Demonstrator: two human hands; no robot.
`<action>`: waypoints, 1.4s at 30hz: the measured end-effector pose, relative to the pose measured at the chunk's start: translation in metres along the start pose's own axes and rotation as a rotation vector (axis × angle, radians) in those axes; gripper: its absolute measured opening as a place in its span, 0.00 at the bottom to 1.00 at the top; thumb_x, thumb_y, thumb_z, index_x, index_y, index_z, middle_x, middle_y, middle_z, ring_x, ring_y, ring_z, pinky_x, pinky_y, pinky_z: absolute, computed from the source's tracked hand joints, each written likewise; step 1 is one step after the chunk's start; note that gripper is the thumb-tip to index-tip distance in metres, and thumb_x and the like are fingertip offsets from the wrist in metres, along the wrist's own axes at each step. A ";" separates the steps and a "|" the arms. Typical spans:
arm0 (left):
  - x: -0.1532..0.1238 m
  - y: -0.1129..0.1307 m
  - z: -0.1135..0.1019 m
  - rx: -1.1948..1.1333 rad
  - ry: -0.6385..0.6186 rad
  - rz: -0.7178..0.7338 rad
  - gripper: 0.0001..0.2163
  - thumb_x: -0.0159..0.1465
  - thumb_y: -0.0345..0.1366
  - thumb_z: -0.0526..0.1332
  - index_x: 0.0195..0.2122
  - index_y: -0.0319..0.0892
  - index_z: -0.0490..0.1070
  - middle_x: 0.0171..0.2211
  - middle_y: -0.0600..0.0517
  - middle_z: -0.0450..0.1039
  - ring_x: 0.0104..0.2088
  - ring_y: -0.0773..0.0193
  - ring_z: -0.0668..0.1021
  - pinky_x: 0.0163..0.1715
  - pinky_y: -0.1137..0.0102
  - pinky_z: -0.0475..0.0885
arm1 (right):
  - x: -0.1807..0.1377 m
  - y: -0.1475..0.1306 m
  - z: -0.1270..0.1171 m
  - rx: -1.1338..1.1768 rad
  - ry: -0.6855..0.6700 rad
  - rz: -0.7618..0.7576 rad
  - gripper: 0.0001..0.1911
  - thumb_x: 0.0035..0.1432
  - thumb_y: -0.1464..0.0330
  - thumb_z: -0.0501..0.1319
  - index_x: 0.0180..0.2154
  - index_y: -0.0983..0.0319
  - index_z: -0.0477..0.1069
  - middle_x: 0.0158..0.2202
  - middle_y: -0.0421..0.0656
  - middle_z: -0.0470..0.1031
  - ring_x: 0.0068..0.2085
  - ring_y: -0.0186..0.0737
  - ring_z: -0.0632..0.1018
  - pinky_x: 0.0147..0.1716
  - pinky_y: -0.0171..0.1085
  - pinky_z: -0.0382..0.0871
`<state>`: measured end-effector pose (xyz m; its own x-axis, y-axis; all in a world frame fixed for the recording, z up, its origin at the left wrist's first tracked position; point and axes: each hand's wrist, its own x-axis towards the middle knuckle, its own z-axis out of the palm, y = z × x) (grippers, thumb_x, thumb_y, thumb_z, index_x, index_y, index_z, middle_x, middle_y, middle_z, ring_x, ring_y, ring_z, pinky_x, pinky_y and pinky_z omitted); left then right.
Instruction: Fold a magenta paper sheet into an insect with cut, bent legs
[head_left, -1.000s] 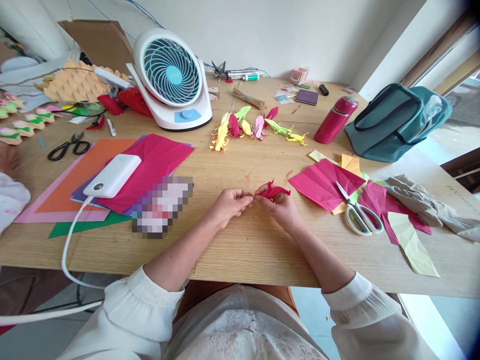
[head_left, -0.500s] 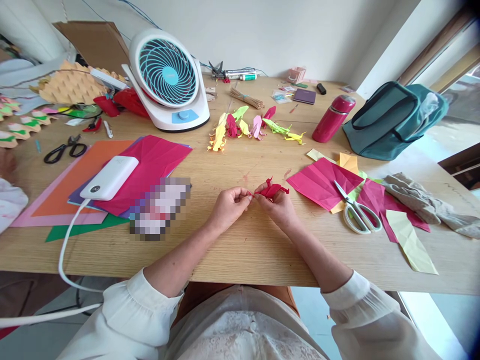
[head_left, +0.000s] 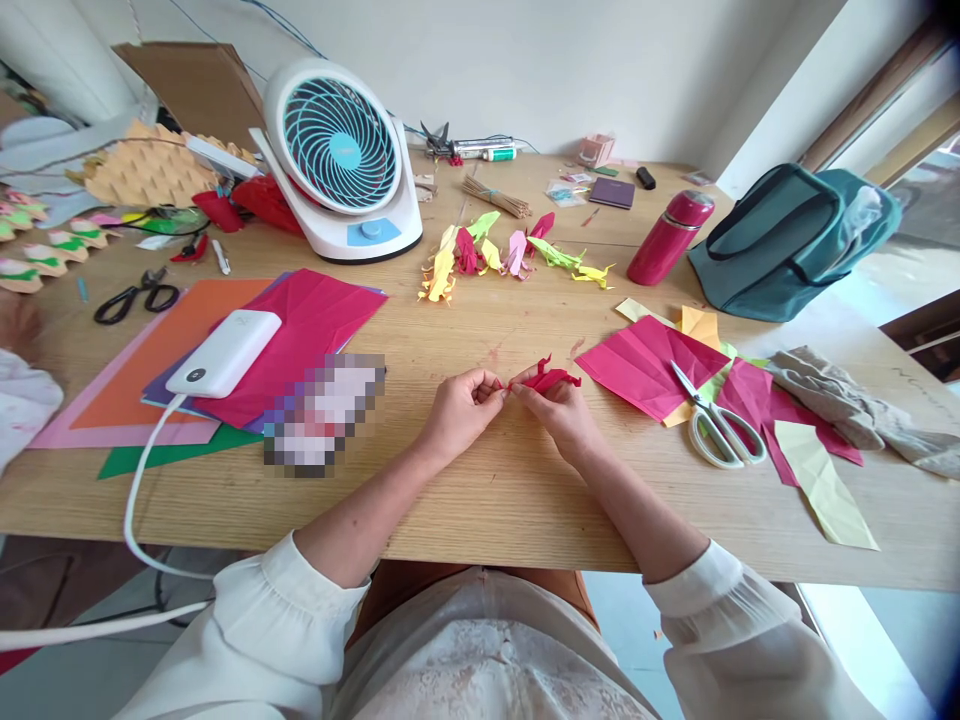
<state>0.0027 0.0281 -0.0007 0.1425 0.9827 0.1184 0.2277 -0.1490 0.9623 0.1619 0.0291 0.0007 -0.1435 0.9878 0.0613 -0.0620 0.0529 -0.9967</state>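
Between my hands, above the wooden table (head_left: 480, 500), is a red folded paper figure (head_left: 553, 380) with thin bent legs. My right hand (head_left: 559, 412) is closed around its body, the thumb and fingers pinching it. With thumb and forefinger my left hand (head_left: 463, 408) pinches a thin red end of the same figure; the fingertips of both hands nearly meet. Finished folded figures in yellow, pink, green and red, among them a yellow paper figure (head_left: 442, 268), stand in a group beyond my hands. Crimson paper sheets (head_left: 637, 365) and white-handled scissors (head_left: 724, 430) lie to the right.
At the left, a white power bank (head_left: 225, 350) with a cable rests on stacked coloured paper (head_left: 322, 310). Behind stands a white fan (head_left: 341, 150). Black scissors (head_left: 139, 297), a red bottle (head_left: 670, 240), a teal bag (head_left: 780, 245) and a grey cloth (head_left: 825, 395) surround the work area. Another person's sleeve (head_left: 22, 405) shows far left.
The red figure has turned slightly in my right hand, and the fingers over it have shifted. My left hand keeps its pinch in nearly the same place. The view has moved slightly.
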 end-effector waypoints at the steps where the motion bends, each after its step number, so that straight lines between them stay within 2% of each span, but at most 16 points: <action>1: 0.000 0.001 0.000 0.046 0.005 0.025 0.02 0.60 0.32 0.62 0.31 0.40 0.73 0.26 0.54 0.75 0.26 0.69 0.73 0.29 0.74 0.67 | 0.000 0.001 0.000 -0.005 0.001 0.003 0.16 0.51 0.52 0.69 0.28 0.57 0.72 0.28 0.40 0.74 0.34 0.41 0.72 0.42 0.44 0.68; 8: 0.000 -0.001 -0.001 0.285 0.029 0.239 0.05 0.62 0.26 0.59 0.33 0.42 0.73 0.31 0.53 0.77 0.31 0.68 0.76 0.34 0.73 0.70 | 0.002 0.003 -0.001 -0.025 0.069 -0.007 0.17 0.49 0.53 0.70 0.29 0.58 0.73 0.29 0.41 0.73 0.32 0.39 0.71 0.36 0.40 0.66; 15: -0.001 -0.002 0.000 0.260 0.026 0.217 0.04 0.61 0.27 0.60 0.33 0.41 0.73 0.30 0.52 0.77 0.30 0.67 0.77 0.31 0.73 0.69 | 0.001 0.005 -0.001 -0.089 0.070 0.017 0.15 0.52 0.55 0.68 0.28 0.58 0.71 0.24 0.39 0.68 0.27 0.37 0.65 0.29 0.38 0.60; 22: -0.001 0.000 0.000 0.198 0.026 0.194 0.02 0.61 0.29 0.63 0.31 0.41 0.74 0.28 0.53 0.77 0.27 0.68 0.75 0.29 0.74 0.69 | 0.001 0.004 0.001 -0.090 0.037 -0.006 0.16 0.53 0.54 0.67 0.27 0.58 0.69 0.24 0.39 0.67 0.27 0.37 0.65 0.28 0.38 0.59; 30: -0.001 -0.006 -0.004 0.439 0.025 0.421 0.07 0.62 0.22 0.60 0.33 0.42 0.70 0.29 0.54 0.75 0.29 0.68 0.75 0.32 0.73 0.68 | -0.002 0.000 0.000 -0.135 -0.021 0.011 0.15 0.54 0.56 0.65 0.27 0.60 0.68 0.23 0.36 0.63 0.27 0.34 0.63 0.29 0.37 0.58; 39: 0.002 -0.004 -0.008 0.373 0.015 0.399 0.05 0.62 0.25 0.62 0.32 0.41 0.71 0.27 0.56 0.74 0.27 0.70 0.73 0.29 0.75 0.67 | 0.000 0.003 -0.002 -0.068 0.058 0.091 0.17 0.48 0.54 0.69 0.28 0.61 0.73 0.24 0.39 0.69 0.28 0.35 0.67 0.30 0.37 0.61; 42: 0.003 -0.002 -0.009 0.339 0.008 0.353 0.04 0.62 0.27 0.62 0.30 0.41 0.72 0.27 0.55 0.74 0.25 0.71 0.72 0.27 0.75 0.65 | 0.001 0.002 -0.002 -0.021 0.034 0.062 0.19 0.48 0.53 0.69 0.31 0.62 0.74 0.27 0.40 0.72 0.30 0.36 0.69 0.33 0.37 0.63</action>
<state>-0.0064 0.0326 -0.0004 0.2606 0.8664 0.4260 0.4680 -0.4993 0.7292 0.1638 0.0303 -0.0017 -0.1126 0.9936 -0.0026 -0.0330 -0.0063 -0.9994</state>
